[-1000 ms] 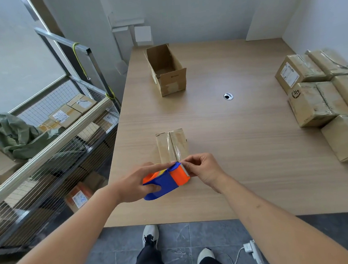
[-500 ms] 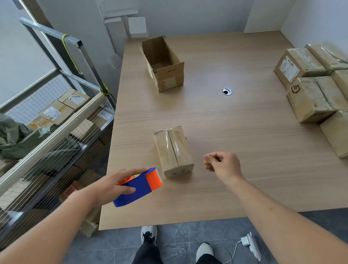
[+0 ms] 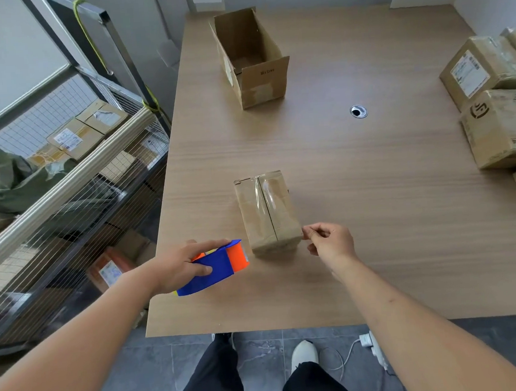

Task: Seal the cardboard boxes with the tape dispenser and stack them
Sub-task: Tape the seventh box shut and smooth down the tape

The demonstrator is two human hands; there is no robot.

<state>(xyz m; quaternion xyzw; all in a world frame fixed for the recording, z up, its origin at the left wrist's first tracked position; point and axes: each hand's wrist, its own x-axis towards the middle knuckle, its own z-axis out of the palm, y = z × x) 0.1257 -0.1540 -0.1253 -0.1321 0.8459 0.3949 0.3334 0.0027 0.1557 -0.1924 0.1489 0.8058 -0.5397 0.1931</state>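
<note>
Near the front edge of the wooden worktop (image 3: 374, 201) lies a small taped box (image 3: 267, 214), clear tape running along its top seam; the left hand (image 3: 179, 268) grips a blue and orange tape dispenser (image 3: 216, 266) just left of the box, its fingers curled round the body; the right hand (image 3: 331, 243) sits at the box's near right corner, fingers curled with thumb and forefinger pinched together; whether they hold tape I cannot tell; an open box (image 3: 252, 57) stands farther back; sealed boxes (image 3: 497, 108) cluster at the right edge.
</note>
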